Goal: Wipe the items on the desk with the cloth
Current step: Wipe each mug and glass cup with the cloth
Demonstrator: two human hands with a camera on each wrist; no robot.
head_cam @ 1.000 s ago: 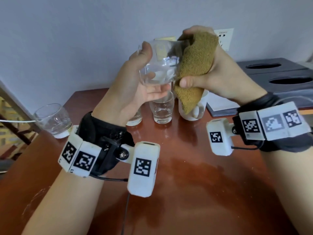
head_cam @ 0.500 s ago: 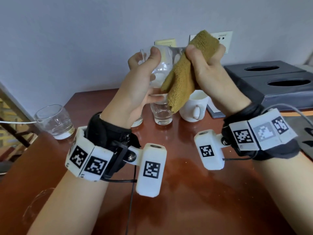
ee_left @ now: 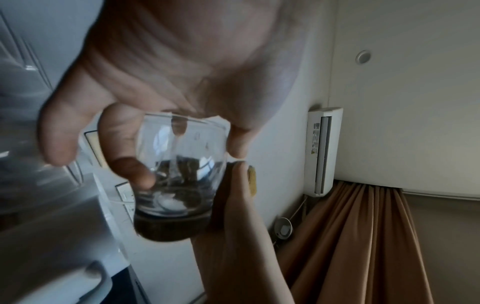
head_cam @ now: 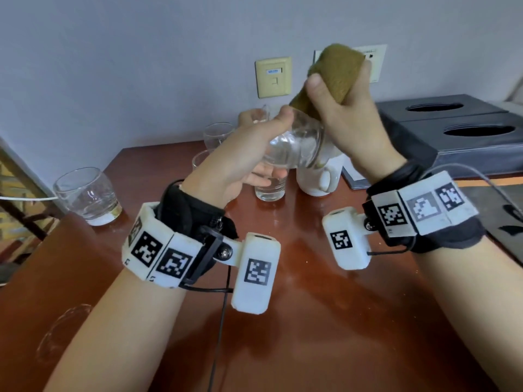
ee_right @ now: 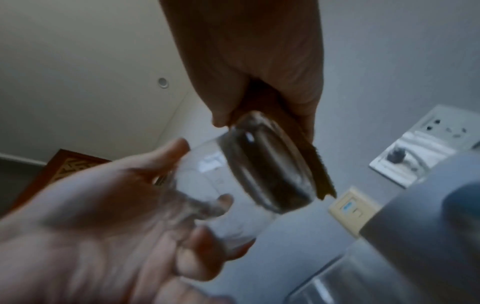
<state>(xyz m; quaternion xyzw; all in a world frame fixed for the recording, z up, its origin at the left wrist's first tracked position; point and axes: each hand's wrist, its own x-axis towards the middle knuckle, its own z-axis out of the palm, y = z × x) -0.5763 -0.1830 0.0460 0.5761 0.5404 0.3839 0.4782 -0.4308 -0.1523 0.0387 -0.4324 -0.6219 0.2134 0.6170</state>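
My left hand (head_cam: 254,154) grips a clear drinking glass (head_cam: 297,145) on its side above the desk, thumb on top and fingers underneath. In the left wrist view the glass (ee_left: 179,170) lies between the thumb and fingers, its base against the cloth. My right hand (head_cam: 348,117) holds an olive-brown cloth (head_cam: 331,75), bunched, and presses it on the glass's thick base. From the right wrist the glass (ee_right: 249,181) shows with the cloth (ee_right: 311,162) behind its base. Both hands are raised over the reddish-brown desk (head_cam: 297,321).
On the desk stand another glass (head_cam: 87,196) at the left edge, several glasses (head_cam: 218,134) behind my left hand, and a white mug (head_cam: 319,176). A dark box (head_cam: 458,128) with oval openings sits at the right. Wall sockets (head_cam: 273,77) are on the wall behind.
The glass has come down and turned from upright to lying on its side. The right hand has moved the cloth from the glass's side to its base.
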